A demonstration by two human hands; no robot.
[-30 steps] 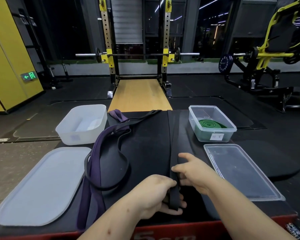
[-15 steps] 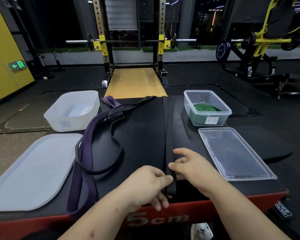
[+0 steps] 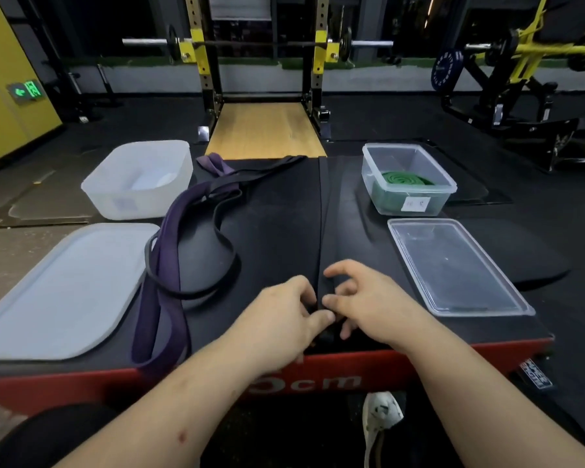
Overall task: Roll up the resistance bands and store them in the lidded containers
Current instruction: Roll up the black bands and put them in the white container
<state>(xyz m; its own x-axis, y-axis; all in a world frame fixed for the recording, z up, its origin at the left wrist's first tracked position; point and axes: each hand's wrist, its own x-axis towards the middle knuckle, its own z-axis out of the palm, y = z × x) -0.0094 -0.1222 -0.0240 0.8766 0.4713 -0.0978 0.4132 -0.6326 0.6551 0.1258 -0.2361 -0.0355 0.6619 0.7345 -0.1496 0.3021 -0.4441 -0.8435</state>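
A wide black band [image 3: 324, 214] lies straight down the middle of the black platform [image 3: 277, 231]. Its near end sits between my two hands. My left hand [image 3: 284, 319] and my right hand [image 3: 362, 298] both pinch that end with curled fingers, near the platform's front edge. A purple band [image 3: 164, 265] and a thin black band [image 3: 223, 211] lie tangled to the left. A clear container [image 3: 444, 185] at the back right holds a rolled green band [image 3: 404, 180]; its clear lid [image 3: 453, 265] lies in front of it.
A white frosted container [image 3: 98, 187] stands at the back left with its frosted lid [image 3: 58, 292] lying in front. The platform has a red front edge [image 3: 81, 383]. A squat rack [image 3: 260, 52] and gym machines stand behind. A white shoe [image 3: 380, 410] shows below.
The view has tilted down. Both hands have slid a little toward the front edge along the wide black band and closed in on its near end.
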